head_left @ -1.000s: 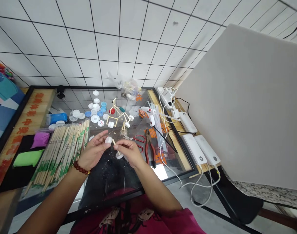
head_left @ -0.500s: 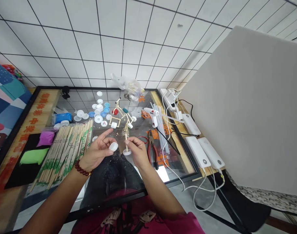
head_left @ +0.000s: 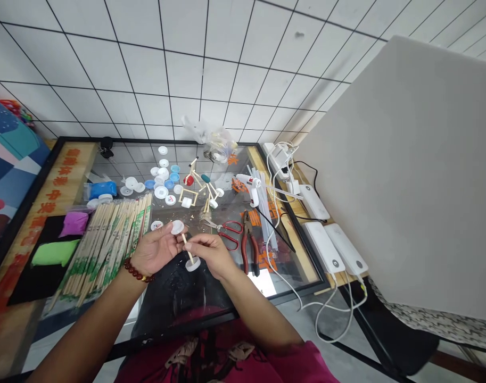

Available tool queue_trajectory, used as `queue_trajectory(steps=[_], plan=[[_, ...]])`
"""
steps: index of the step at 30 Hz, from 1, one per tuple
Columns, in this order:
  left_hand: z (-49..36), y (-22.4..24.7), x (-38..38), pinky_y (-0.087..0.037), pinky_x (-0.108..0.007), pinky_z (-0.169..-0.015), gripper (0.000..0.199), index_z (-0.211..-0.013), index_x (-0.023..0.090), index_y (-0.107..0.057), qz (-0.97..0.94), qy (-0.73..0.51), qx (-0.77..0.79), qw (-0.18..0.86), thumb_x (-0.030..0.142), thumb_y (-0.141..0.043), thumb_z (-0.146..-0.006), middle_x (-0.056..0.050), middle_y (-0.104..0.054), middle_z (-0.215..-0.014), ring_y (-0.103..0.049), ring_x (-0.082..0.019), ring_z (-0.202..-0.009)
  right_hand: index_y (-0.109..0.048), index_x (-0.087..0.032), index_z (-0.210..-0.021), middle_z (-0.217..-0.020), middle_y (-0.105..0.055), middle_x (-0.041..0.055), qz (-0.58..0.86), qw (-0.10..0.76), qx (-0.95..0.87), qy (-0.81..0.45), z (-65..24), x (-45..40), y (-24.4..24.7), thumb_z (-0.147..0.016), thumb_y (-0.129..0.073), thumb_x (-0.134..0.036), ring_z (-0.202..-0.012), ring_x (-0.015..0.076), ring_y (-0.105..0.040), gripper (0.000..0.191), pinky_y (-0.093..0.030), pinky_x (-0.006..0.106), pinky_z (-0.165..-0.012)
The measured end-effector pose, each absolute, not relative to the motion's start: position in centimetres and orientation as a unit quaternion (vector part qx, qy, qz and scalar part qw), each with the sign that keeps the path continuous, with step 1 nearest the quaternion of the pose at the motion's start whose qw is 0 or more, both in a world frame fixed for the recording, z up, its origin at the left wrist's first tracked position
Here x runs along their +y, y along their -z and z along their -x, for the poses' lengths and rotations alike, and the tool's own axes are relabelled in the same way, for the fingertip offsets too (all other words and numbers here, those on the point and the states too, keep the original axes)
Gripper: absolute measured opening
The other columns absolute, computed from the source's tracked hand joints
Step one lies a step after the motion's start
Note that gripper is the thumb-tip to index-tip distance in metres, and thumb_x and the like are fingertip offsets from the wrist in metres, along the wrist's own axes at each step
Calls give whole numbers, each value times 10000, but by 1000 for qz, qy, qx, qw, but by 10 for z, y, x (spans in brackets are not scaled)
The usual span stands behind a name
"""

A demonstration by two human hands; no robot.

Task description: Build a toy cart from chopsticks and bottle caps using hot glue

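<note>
Wooden stick points away, slanting slightly left.

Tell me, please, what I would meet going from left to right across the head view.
Green packet → blue packet → left hand → right hand → pliers → white boxes.

Three white rectangular power banks; one white glue gun; one pair each: red-handled metal scissors, red-handled metal pliers.
</note>
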State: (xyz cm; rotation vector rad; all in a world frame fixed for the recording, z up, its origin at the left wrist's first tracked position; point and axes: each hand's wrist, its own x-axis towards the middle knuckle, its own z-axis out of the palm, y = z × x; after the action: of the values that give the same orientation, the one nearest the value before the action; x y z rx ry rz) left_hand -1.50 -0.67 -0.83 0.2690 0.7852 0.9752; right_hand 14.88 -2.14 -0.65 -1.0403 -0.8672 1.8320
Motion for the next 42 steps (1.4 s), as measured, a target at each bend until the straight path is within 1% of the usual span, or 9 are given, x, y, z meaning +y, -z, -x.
queue_trajectory(steps=[3, 7, 10, 19, 25, 29, 34, 37, 42], plan=[[14, 9, -6, -528, -408, -701, 173, -805, 181, -690, -142, -431, 404, 794, 344, -738, -768, -63, -683, -776, -612, -222, -704, -732, -179, -609, -457, -527, -51, 419, 400, -320, -749, -147, -19, 7, -574, -843, -404, -459, 76, -406, 254, -289, 230, -484], [13, 11, -5, -540, -344, -675, 150, -813, 157, -697, -127, -426, 441, 780, 272, -762, -742, -69, -690, -777, -622, -186, -700, -662, -174, -529, -428, -482, -61, 436, 406, -308, -742, -145, -16, 11, -588, -827, -393, -432, 62, -342, 281, -217, 240, -471], [13, 14, -5, -532, -357, -668, 156, -808, 151, -699, -136, -422, 456, 772, 295, -746, -772, -68, -685, -763, -613, -187, -683, -640, -176, -512, -427, -480, -62, 450, 414, -304, -731, -144, -15, 12, -588, -814, -396, -424, 60, -313, 290, -195, 248, -467], [10, 16, -6, -526, -433, -736, 238, -780, 222, -736, -221, -394, 451, 770, 448, -789, -729, -51, -680, -748, -614, -228, -737, -584, -184, -458, -432, -492, -61, 460, 405, -309, -728, -143, -13, 12, -573, -834, -405, -444, 67, -357, 353, -254, 245, -482], [15, 10, -7, -541, -369, -723, 320, -860, 199, -789, -359, -431, 450, 695, 311, -907, -584, -47, -714, -819, -627, -202, -747, -672, -177, -557, -466, -506, -53, 424, 403, -308, -750, -150, -17, 14, -587, -821, -416, -464, 76, -379, 282, -280, 226, -469], [22, -6, -8, -556, -332, -744, 298, -876, 217, -806, -530, -432, 432, 588, 212, -881, -588, -67, -708, -954, -648, -210, -828, -661, -185, -611, -531, -542, -43, 414, 398, -378, -726, -154, -24, 16, -583, -837, -501, -495, 91, -425, 362, -332, 227, -492], [38, -25, -6, -530, -301, -730, 251, -879, 270, -818, -677, -338, 399, 517, 216, -853, -637, -67, -727, -895, -659, -208, -802, -619, -189, -603, -598, -511, -32, 401, 374, -501, -669, -155, -29, 18, -679, -790, -551, -553, 98, -418, 408, -326, 241, -547], [43, -31, -6, -521, -298, -721, 248, -907, 279, -819, -716, -305, 376, 503, 237, -841, -663, -64, -738, -875, -670, -206, -776, -614, -192, -604, -620, -499, -28, 396, 374, -531, -649, -154, -32, 17, -722, -770, -540, -579, 105, -417, 400, -327, 249, -575], [40, -33, -8, -531, -315, -738, 229, -917, 284, -820, -715, -341, 373, 483, 250, -820, -690, -73, -749, -878, -673, -212, -781, -610, -196, -607, -630, -522, -19, 405, 387, -486, -671, -148, -36, 23, -685, -779, -584, -594, 117, -426, 431, -349, 253, -587]])
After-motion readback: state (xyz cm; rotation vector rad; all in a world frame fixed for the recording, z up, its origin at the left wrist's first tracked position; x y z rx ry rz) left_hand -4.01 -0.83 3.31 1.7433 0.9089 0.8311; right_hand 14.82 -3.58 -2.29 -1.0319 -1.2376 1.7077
